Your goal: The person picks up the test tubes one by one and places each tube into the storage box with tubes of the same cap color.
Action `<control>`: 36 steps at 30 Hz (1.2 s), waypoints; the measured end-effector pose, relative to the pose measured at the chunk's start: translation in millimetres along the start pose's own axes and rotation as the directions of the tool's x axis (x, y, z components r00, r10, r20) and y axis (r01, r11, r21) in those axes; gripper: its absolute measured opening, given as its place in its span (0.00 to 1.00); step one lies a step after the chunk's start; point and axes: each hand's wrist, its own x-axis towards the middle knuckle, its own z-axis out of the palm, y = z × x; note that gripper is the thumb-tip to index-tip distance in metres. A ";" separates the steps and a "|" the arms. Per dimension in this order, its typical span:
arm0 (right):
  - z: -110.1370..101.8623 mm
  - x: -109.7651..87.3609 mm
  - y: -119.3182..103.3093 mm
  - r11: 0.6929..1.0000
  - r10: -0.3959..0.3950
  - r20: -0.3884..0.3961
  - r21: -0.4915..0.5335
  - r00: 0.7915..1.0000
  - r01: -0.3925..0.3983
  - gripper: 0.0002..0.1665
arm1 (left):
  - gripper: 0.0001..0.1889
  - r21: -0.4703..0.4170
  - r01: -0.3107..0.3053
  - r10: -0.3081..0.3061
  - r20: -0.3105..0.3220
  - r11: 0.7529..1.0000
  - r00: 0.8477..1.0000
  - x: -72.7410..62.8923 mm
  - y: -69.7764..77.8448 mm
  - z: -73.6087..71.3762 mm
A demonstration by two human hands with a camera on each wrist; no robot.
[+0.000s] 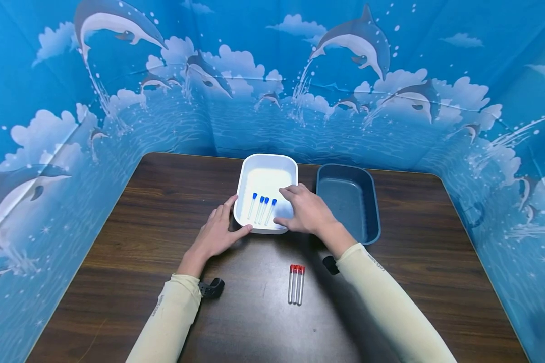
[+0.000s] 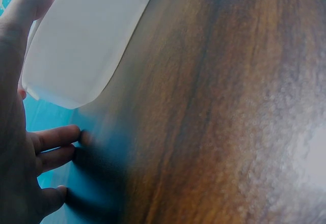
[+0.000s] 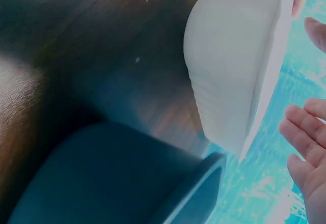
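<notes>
A white tray (image 1: 267,160) stands near the back of the table, and several blue-capped test tubes (image 1: 261,207) lie side by side in it. At the tray's front left corner is my left hand (image 1: 217,233), thumb at the front rim and index finger at the left side. In the left wrist view its other fingers (image 2: 55,137) stretch out beside the tray, apart from it. My right hand (image 1: 306,209) is over the tray's right edge, thumb and fingers spread. No object shows between them, and the right wrist view shows these fingers (image 3: 303,127) loosely extended.
Right of the white tray stands a dark blue-grey tray (image 1: 374,212), with nothing seen inside. Several red-capped test tubes (image 1: 296,285) lie together on the brown wooden table (image 1: 250,322), nearer to me. A blue dolphin-print curtain (image 1: 254,121) surrounds the table's back and sides.
</notes>
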 end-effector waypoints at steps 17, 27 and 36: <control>-9.1 -31.2 22.7 0.999 -0.005 -0.076 0.045 0.997 0.008 0.47 | 0.54 -0.002 -0.003 0.003 -0.013 1.000 1.000 0.7 -1.5 1.9; -13.8 -51.2 35.3 0.997 0.033 -0.093 0.073 0.995 -0.026 0.47 | 0.54 -0.005 -0.007 0.007 -0.010 1.000 1.000 -0.3 -1.3 1.3; -15.6 -69.9 47.1 0.996 0.042 -0.118 0.082 0.992 -0.033 0.45 | 0.54 -0.009 -0.008 0.008 -0.006 1.000 1.000 -0.8 0.3 0.4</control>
